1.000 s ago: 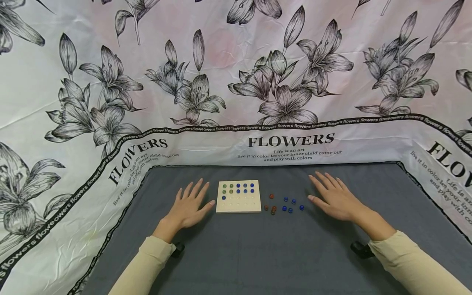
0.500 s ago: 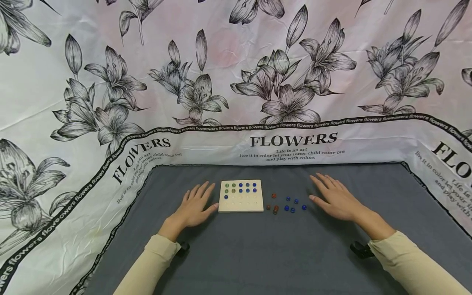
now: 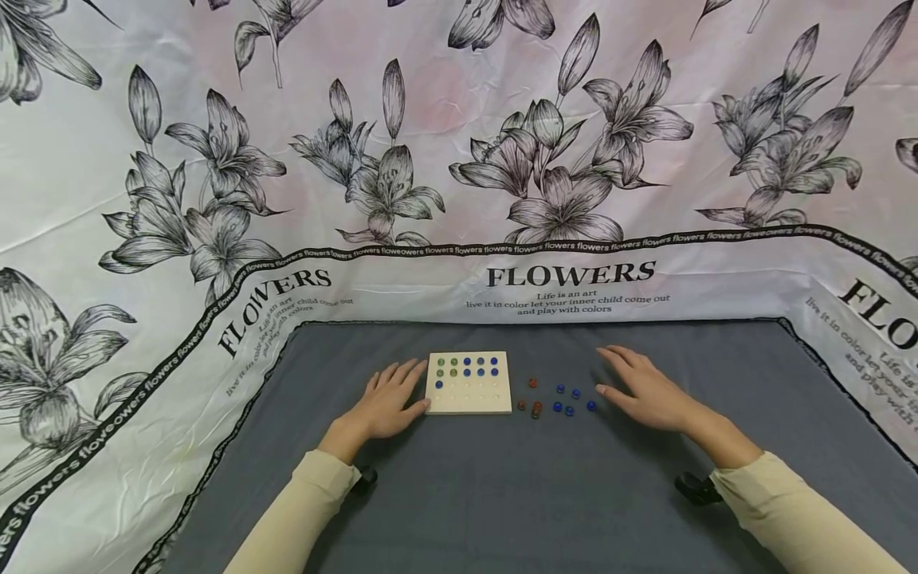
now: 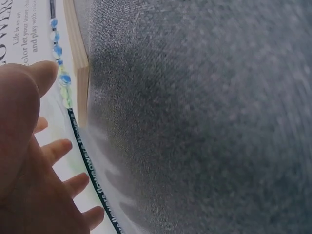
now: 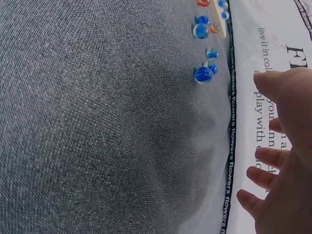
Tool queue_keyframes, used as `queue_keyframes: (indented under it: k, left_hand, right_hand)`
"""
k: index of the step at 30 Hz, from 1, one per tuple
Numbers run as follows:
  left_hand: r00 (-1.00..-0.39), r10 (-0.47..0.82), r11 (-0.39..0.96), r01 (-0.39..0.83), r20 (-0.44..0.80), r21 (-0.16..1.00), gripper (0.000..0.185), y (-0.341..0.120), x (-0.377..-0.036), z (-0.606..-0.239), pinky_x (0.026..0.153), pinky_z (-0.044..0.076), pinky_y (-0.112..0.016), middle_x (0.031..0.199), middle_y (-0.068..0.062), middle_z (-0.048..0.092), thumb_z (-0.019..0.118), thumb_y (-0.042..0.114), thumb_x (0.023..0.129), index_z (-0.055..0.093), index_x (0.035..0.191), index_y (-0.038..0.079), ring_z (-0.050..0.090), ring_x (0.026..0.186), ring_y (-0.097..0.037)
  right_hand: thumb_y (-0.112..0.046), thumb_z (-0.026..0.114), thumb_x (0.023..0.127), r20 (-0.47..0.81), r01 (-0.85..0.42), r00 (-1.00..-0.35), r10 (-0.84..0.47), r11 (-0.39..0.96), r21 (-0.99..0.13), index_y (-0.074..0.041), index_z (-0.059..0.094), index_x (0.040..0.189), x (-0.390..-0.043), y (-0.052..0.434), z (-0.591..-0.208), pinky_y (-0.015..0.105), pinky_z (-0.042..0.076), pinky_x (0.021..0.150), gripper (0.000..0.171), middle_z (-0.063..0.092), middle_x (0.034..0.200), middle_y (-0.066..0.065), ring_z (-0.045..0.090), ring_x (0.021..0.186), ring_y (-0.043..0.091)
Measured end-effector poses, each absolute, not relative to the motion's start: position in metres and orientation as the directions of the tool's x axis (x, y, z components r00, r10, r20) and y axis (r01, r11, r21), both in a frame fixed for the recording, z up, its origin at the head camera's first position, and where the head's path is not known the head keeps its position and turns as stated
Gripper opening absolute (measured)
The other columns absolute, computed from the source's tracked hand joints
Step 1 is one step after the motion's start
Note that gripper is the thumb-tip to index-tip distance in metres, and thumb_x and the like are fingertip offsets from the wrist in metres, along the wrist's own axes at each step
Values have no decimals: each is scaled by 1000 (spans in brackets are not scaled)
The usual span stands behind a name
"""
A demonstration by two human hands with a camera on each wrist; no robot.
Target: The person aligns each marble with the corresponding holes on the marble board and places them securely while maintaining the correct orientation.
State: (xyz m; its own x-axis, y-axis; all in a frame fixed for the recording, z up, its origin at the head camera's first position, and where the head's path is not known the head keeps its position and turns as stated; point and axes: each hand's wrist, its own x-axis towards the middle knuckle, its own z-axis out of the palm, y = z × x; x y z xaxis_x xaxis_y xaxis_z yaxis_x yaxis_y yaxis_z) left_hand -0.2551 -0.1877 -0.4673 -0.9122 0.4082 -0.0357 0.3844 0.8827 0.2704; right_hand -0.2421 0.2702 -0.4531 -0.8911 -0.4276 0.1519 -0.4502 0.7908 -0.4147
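Across lower half of frame, grey mat, floral cloth rising behind. Left hand flat on mat, fingers straight and spread, thumb tip touching left edge of wooden peg board, holding nothing. Right hand right of centre, fingers relaxed and extended, empty, just beside loose blue marbles. Red marbles between board and blue ones. Board at centre frame, between both hands, blue and green marbles seated in top rows.

A grey cloth covered the table, and behind it hung a white sheet printed with dark lilies and the word FLOWERS.
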Motion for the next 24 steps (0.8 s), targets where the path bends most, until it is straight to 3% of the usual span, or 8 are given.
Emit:
queue_keyframes:
  k: [10, 15, 19, 24]
  left_hand:
    - [-899, 423, 882, 379, -115, 281, 67, -185, -256, -466, 119, 17, -70, 168, -13, 24, 50, 41, 108, 25, 165, 16, 21, 152, -46]
    - [-892, 433, 876, 383, -129, 294, 62, -184, -257, -466, 119, 17, -69, 168, -12, 24, 48, 37, 110, 27, 164, 16, 21, 153, -45]
    - [-889, 438, 869, 382, -132, 314, 59, -183, -259, -465, 119, 19, -69, 168, -12, 25, 48, 34, 110, 29, 163, 15, 21, 153, -45]
    - [-886, 443, 868, 385, -139, 314, 58, -183, -261, -467, 118, 20, -69, 168, -12, 26, 47, 34, 111, 30, 163, 15, 22, 152, -45]
  right_hand:
    - [-29, 61, 105, 116, -451, -882, -457, 749, -484, 5, 41, 152, -243, 266, -452, 68, 42, 103, 62, 43, 148, 31, 45, 134, 52]
    - [-24, 66, 102, 130, -457, -878, -460, 729, -510, 6, 47, 147, -244, 264, -452, 51, 54, 85, 57, 55, 135, 27, 61, 113, 39]
    - [-20, 71, 98, 123, -442, -881, -457, 702, -559, 8, 52, 141, -246, 260, -453, 37, 52, 73, 54, 63, 122, 21, 62, 97, 25]
    - [-16, 76, 94, 81, -406, -885, -458, 675, -616, 8, 57, 134, -247, 256, -456, 30, 52, 65, 50, 65, 115, 19, 63, 87, 16]
